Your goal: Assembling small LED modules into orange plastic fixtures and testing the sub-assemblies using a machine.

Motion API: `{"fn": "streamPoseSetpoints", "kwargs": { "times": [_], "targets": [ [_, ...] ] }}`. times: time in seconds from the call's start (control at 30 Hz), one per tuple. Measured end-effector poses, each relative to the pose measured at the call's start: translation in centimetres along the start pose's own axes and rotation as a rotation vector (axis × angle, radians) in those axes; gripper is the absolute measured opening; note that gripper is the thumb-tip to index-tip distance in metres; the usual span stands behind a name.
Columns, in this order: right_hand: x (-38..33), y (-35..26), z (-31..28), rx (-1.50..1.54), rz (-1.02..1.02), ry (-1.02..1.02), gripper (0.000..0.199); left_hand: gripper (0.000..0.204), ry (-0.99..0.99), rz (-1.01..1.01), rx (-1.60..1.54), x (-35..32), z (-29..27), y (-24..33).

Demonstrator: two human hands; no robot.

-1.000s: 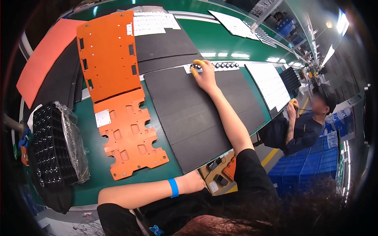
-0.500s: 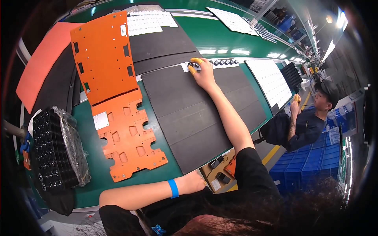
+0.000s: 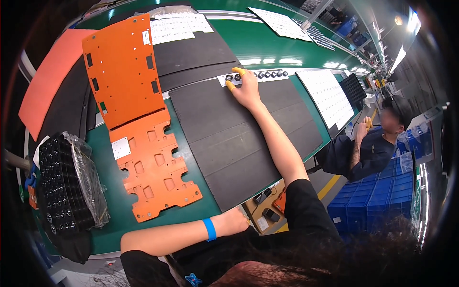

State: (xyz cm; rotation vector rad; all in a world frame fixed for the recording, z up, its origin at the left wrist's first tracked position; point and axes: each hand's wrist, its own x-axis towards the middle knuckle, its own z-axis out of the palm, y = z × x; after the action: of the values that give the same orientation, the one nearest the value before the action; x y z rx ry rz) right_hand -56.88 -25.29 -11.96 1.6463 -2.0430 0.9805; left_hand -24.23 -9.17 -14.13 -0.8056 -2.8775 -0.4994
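Bright, even light from overhead lamps, with strong fisheye bending.

Ceiling lamps point(image 3: 411, 21) glow far right of the green surface point(image 3: 267, 43) and leave white glare streaks on it. Shadows are soft and weak. The middle is sharp, but toward the rim straight edges curve, the corners go black, and the dark hair at the bottom is blurred.

Jig plates point(image 3: 143, 129) lie left of mat point(image 3: 239, 138).

The green surface point(image 3: 267, 45) carried a large dark mat point(image 3: 239, 138) in the middle, an orange cut-out plate point(image 3: 153, 170) beside it, a black tray wrapped in clear film point(image 3: 67, 184) at the left edge, and white sheets point(image 3: 327, 95) farther along.
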Motion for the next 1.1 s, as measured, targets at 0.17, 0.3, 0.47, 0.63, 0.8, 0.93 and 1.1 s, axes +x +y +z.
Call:
{"fn": "streamPoseSetpoints", "kwargs": {
  "times": [0.17, 0.3, 0.47, 0.63, 0.8, 0.93, 1.1],
  "targets": [
    [-0.1, 0.3, 0.0, 0.035, 0.015, 0.022, 0.044, 0.010, 0.020, -0.005, -0.009, 0.0, -0.6, -0.1],
    [-0.3, 0.4, -0.3, 0.074, 0.018, 0.051, 0.041, 0.010, -0.007, -0.007, -0.021, 0.1, -1.3, -0.1],
    [-0.3, 0.0, -0.4, 0.143, -0.031, 0.110, 0.037, 0.010, -0.024, -0.037, -0.039, 0.3, -1.6, 0.1],
    [-0.1, -8.2, -1.8, 0.355, -0.140, 0.055, 0.033, 0.011, -0.080, -0.035, 0.010, 0.3, 2.0, 0.3],
    [-0.8, -20.6, -3.1, 0.555, -0.654, -0.304, 0.030, 0.012, 0.060, -0.042, -0.041, 0.5, 4.7, 0.5],
    [-0.8, -27.9, -0.7, 0.397, -0.792, -0.604, 0.035, 0.011, -0.045, -0.059, -0.020, 0.4, 2.9, 0.7],
    [-0.4, -31.5, 3.4, 0.161, -0.813, -0.763, 0.031, 0.010, 0.005, 0.005, -0.057, 1.5, 5.0, 0.3]
  ]
}}
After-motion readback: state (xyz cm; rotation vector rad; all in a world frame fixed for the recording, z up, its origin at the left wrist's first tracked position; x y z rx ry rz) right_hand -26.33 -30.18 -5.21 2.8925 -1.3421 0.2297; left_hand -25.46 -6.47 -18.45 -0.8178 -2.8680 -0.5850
